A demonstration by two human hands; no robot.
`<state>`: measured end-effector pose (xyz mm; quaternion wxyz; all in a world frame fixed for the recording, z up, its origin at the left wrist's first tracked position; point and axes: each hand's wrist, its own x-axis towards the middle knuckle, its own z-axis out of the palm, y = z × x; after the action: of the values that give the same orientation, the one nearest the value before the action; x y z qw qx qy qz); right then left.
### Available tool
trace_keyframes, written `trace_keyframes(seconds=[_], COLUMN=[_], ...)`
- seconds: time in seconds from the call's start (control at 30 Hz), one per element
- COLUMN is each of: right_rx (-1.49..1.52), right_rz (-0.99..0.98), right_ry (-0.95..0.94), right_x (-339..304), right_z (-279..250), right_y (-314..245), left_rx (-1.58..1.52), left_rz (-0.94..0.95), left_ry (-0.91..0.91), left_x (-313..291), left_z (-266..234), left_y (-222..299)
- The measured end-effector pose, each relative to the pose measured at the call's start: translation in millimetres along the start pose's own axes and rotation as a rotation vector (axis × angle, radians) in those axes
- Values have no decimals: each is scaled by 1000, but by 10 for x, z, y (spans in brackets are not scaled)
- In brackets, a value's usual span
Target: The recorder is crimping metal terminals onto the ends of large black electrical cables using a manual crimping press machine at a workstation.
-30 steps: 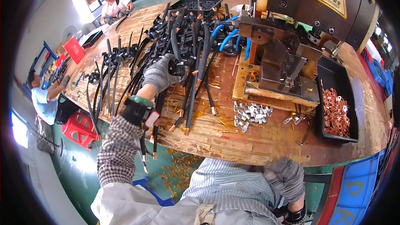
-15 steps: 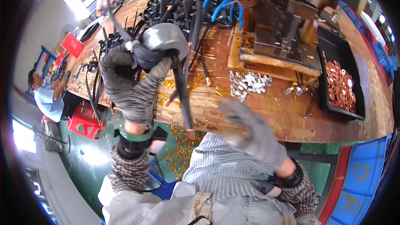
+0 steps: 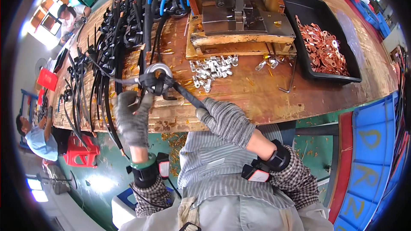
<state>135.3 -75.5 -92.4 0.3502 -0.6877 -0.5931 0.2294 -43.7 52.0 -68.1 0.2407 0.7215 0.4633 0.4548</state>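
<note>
A black cable (image 3: 188, 94) lies over the near side of the workbench. At its left part sits a round silver metal piece (image 3: 157, 69) with black cable coiled about it, and a thinner strand runs off to the left. My right hand (image 3: 229, 122), in a grey knit glove, is closed round the cable's right end. My left hand (image 3: 133, 117), gloved alike and slightly blurred, is just below and left of the coil, its thumb and fingers apart. Whether the left thumb touches the coil cannot be told. Silver cable lugs (image 3: 212, 70) lie in a loose heap beyond the cable.
A press-like metal machine (image 3: 239, 21) stands behind the lugs. A black tray (image 3: 317, 76) with copper lugs (image 3: 323, 49) is at its right. Many black cables (image 3: 120, 30) cover the bench's left. A hex key (image 3: 291, 77) lies near the tray. Two people sit far left, beside a red stool (image 3: 81, 152).
The silver piece and coiled cable have come down from my raised left hand, which has loosened from them. My right hand, empty before, now grips the cable's end. The view has shifted.
</note>
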Motion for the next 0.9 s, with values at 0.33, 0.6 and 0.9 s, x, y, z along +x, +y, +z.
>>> trace_keyframes(seconds=[0.33, 0.6, 0.9], right_rx=[130, -143, -676], right_rz=[-110, -129, -102], right_ry=[-90, -130, 1], right_x=[-25, -156, -267], right_z=[-170, -449, -552], right_y=[179, 203, 18], left_rx=[173, -17, -133], left_rz=[846, 703, 655], left_ry=[-817, -1036, -1064], left_x=[10, 47, 77], left_z=[605, 677, 665], left_y=[640, 533, 437])
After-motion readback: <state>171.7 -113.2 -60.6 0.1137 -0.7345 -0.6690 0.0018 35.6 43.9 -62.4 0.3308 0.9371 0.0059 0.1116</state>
